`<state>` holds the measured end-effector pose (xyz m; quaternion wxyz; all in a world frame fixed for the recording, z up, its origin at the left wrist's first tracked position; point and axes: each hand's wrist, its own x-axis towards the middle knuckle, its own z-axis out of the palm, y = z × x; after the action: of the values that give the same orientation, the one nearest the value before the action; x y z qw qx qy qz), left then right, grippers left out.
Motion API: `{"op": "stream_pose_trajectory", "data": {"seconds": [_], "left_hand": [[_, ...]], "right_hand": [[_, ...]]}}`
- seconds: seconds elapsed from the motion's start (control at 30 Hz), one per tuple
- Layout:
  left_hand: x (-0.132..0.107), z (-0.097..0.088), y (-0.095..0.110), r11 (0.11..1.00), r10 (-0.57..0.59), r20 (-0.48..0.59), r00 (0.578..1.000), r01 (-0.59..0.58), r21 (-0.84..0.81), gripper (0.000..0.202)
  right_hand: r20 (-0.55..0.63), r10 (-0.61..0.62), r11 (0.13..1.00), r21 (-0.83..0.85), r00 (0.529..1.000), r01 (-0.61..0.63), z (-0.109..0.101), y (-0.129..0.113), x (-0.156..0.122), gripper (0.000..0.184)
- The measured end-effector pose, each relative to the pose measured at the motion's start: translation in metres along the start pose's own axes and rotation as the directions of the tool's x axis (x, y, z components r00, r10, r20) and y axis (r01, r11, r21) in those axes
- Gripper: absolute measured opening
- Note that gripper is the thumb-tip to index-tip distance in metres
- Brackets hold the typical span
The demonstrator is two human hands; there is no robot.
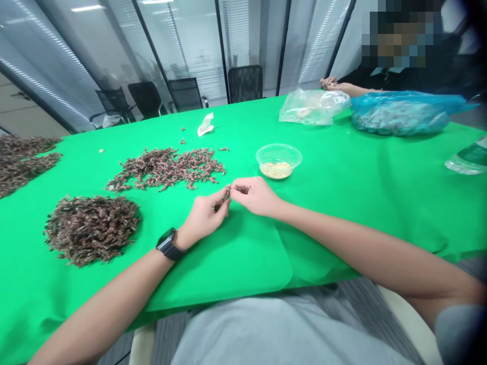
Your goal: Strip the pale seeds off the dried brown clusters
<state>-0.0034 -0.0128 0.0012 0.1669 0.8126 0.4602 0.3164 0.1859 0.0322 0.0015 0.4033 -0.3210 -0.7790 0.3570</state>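
Note:
My left hand (205, 215) and my right hand (255, 195) meet above the green tablecloth (342, 203), both pinched on one small brown pod (227, 193) held between the fingertips. A black watch (168, 244) is on my left wrist. Just beyond the hands stands a clear plastic bowl (279, 160) with pale seeds in its bottom. A loose spread of brown pods (167, 168) lies behind my left hand, and a denser heap of brown husks (91, 228) sits to its left.
More brown heaps (23, 159) lie at the far left. A clear plastic bag (314, 106) and a blue bag (399, 114) rest at the back right, beside another person's hand (329, 82). A crumpled white scrap (206, 124) lies farther back. Black chairs (245, 83) line the glass wall.

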Motion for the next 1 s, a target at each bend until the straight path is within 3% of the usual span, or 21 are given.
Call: {"op": "stream_pose_trajectory", "data": {"seconds": [0.17, 0.23, 0.37, 0.5, 0.6, 0.67, 0.83, 1.0], "left_hand": [[-0.001, 0.0, -0.001, 0.997, 0.013, 0.018, 1.0, -0.015, 0.074, 0.031], [-0.001, -0.001, -0.001, 0.997, 0.014, 0.023, 1.0, -0.015, 0.079, 0.032], [0.001, -0.003, 0.0, 1.0, -0.019, 0.06, 0.998, 0.018, 0.002, 0.033], [0.002, -0.001, -0.002, 0.947, -0.119, 0.153, 0.981, 0.158, -0.281, 0.043], [0.003, 0.003, -0.005, 0.85, -0.158, 0.184, 0.97, 0.228, -0.476, 0.053], [0.003, 0.004, -0.005, 0.84, -0.166, 0.171, 0.971, 0.23, -0.49, 0.055], [0.002, 0.0, 0.0, 0.931, -0.137, 0.13, 0.982, 0.173, -0.322, 0.045], [0.001, -0.004, 0.001, 0.982, -0.076, 0.084, 0.994, 0.089, -0.164, 0.042]], "right_hand": [[0.096, 0.234, 0.957, 0.156, 0.968, -0.246, 0.001, 0.001, 0.001, 0.019], [0.113, 0.272, 0.94, 0.18, 0.956, -0.289, 0.001, 0.0, 0.002, 0.018], [0.096, 0.201, 0.97, 0.118, 0.975, -0.212, -0.002, 0.0, 0.002, 0.02], [0.074, 0.088, 0.995, 0.034, 0.993, -0.091, -0.004, 0.005, 0.002, 0.023], [0.08, 0.105, 0.992, 0.06, 0.991, -0.11, -0.004, 0.007, 0.003, 0.022], [0.083, 0.161, 0.978, 0.118, 0.983, -0.17, -0.003, 0.006, 0.003, 0.021], [0.149, 0.365, 0.85, 0.348, 0.919, -0.394, -0.001, -0.004, 0.003, 0.015], [0.344, 0.517, 0.602, 0.505, 0.784, -0.619, -0.005, -0.012, 0.007, 0.011]]}}
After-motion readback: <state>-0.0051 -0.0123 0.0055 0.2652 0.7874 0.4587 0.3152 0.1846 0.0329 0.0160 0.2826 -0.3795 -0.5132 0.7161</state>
